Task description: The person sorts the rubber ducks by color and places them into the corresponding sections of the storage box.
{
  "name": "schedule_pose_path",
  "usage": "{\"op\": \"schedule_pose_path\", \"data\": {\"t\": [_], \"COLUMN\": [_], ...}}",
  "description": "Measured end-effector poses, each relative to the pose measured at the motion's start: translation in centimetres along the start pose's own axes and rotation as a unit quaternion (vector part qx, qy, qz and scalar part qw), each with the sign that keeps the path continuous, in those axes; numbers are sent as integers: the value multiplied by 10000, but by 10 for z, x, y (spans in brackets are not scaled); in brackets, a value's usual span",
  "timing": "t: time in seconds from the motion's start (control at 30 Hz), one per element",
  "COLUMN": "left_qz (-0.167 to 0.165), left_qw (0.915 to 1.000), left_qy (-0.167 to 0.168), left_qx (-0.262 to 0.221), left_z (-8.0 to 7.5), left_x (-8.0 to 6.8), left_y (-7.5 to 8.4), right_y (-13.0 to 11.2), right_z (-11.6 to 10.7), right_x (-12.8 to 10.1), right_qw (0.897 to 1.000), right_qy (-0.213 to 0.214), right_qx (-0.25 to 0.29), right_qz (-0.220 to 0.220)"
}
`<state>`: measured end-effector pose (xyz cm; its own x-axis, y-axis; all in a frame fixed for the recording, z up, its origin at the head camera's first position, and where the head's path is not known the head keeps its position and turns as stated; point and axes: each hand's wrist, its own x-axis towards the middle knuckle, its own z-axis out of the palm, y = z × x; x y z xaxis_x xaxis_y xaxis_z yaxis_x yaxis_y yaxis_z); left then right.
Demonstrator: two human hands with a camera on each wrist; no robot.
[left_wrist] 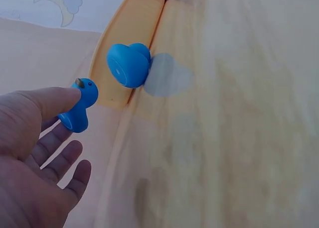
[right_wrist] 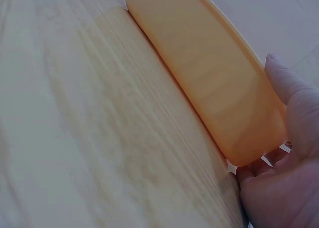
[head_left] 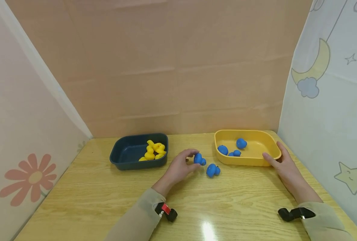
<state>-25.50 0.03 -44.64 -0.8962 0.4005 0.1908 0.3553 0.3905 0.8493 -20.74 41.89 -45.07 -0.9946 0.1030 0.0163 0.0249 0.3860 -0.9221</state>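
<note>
My left hand point(head_left: 180, 167) pinches a small blue toy duck point(head_left: 198, 158) between thumb and fingers, above the table. In the left wrist view the thumb lies against the held duck point(left_wrist: 77, 108) just below its beak, and the other fingers are spread. A second blue duck point(head_left: 212, 170) rests on the table close by. At the right, my right hand point(head_left: 286, 170) grips the end of a yellow tray point(head_left: 241, 161), thumb at the rim. Blue ducks, one of them point(head_left: 241, 143) near the middle, lie inside it. The right wrist view shows fingers around the tray's end point(right_wrist: 209, 83).
A dark blue tray point(head_left: 125, 165) stands left of the left hand, with several yellow ducks point(head_left: 149, 154) at its right end. Behind both trays hangs a plain cloth backdrop point(head_left: 178, 77). Patterned cloths flank the wooden table point(head_left: 106, 197).
</note>
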Motion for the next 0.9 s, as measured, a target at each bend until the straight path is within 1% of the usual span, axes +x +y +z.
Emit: {"op": "schedule_pose_path", "data": {"t": [0.17, 0.3, 0.4, 0.5, 0.7, 0.9], "left_qz": [-11, 191, 402, 487, 412, 437], "left_qw": [9996, 9985, 9973, 9963, 9958, 9951], "left_qy": [299, 503, 615, 710, 809, 883], "left_qx": [-11, 69, 71, 77, 111, 32], "left_z": [1, 3, 6, 11, 22, 35], "left_x": [5, 11, 16, 21, 33, 43], "left_y": [9, 17, 22, 28, 38, 45], "right_y": [1, 1, 0, 1, 1, 1], "right_z": [-1, -1, -1, -1, -2, -2], "right_x": [0, 0, 0, 0, 0, 0], "right_qw": [10000, 10000, 10000, 10000, 10000, 10000], "right_qy": [-13, -8, -23, -30, -55, -57], "right_qx": [8, -12, -4, -14, 1, -10], "right_qz": [24, 29, 39, 44, 20, 45]}}
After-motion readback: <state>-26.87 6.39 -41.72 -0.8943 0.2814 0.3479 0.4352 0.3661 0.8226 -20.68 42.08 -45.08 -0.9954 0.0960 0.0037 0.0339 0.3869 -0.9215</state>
